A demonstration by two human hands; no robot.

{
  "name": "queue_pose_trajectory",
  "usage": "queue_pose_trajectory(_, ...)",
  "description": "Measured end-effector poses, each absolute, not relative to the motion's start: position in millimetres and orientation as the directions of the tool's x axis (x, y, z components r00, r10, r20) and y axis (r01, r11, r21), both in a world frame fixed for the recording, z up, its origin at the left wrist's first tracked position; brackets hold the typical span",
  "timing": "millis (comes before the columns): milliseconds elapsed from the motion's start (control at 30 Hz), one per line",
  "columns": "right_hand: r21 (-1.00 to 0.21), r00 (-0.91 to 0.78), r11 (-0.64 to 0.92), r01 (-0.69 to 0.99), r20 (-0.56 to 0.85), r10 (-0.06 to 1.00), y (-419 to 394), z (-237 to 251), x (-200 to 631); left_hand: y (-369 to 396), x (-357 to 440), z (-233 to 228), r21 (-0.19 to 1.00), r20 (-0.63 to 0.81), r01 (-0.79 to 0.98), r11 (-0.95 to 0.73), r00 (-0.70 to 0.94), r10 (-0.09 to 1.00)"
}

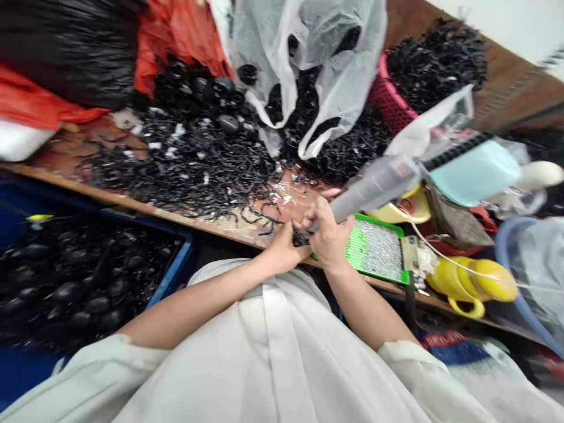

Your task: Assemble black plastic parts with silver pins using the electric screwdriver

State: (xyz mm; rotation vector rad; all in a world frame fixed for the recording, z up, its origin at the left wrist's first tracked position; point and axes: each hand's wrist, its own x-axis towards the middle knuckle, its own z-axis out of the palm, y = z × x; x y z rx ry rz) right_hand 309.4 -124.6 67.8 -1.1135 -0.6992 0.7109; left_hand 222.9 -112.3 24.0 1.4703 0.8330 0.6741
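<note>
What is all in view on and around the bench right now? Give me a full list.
small part: one, black, between both hands at the bench edge
power tool: one, grey, gripped in the right hand
loose parts: a heap, black, spread across the bench
clear bag: one, translucent white, back centre, black parts inside
red bag: one, back left
pink basket: one, back right, heaped with black parts
green tray: one, right of the hands
blue crate: one, lower left, holds black parts
yellow cup: one, on its side, right
left hand: on the small part
right hand: around the tool
</note>
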Motion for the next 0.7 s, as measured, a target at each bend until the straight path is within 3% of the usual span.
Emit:
queue_pose_trajectory(200, -0.938, 0.606, 0.239, -0.250, 0.041, 0.795, -134, 85, 315, -118, 195, 44, 0.948, -0.128, 0.296, -0.121, 0.699, 0.704)
queue_pose_trajectory(267, -0.943, 0.580, 0.211, -0.257, 0.024, 0.815, -131, 90, 323, -112, 162, 62, 0.914, -0.075, 0.346, -0.213, 0.659, 0.749)
queue_pose_trajectory(333, -0.948, 0.638, 0.284, -0.144, 0.131, 0.759, -130, 93, 329, -105, 113, 82, 0.851, 0.025, 0.465, -0.245, 0.429, 0.903)
queue_pose_trajectory(400, -0.946, 0.673, 0.321, -0.037, 0.214, 0.708, -130, 91, 330, -97, 53, 97, 0.749, 0.149, 0.650, -0.128, 0.023, 0.989)
queue_pose_trajectory(433, -0.948, 0.677, 0.317, -0.012, 0.226, 0.700, -130, 88, 330, -93, 22, 101, 0.701, 0.211, 0.712, -0.034, -0.162, 0.964)
queue_pose_trajectory(500, -0.956, 0.673, 0.293, -0.014, 0.208, 0.710, -129, 80, 326, -89, -34, 104, 0.630, 0.290, 0.768, 0.118, -0.373, 0.881)
queue_pose_trajectory(567, -0.962, 0.660, 0.270, -0.043, 0.175, 0.730, -127, 71, 319, -88, -74, 99, 0.671, 0.291, 0.721, 0.173, -0.470, 0.833)
queue_pose_trajectory(633, -0.965, 0.656, 0.253, -0.072, 0.145, 0.741, -123, 64, 314, -90, -91, 90, 0.710, 0.253, 0.693, 0.125, -0.417, 0.873)
queue_pose_trajectory(700, -0.966, 0.662, 0.246, -0.081, 0.132, 0.737, -117, 61, 310, -90, -85, 81, 0.703, 0.309, 0.710, 0.040, -0.355, 0.882)
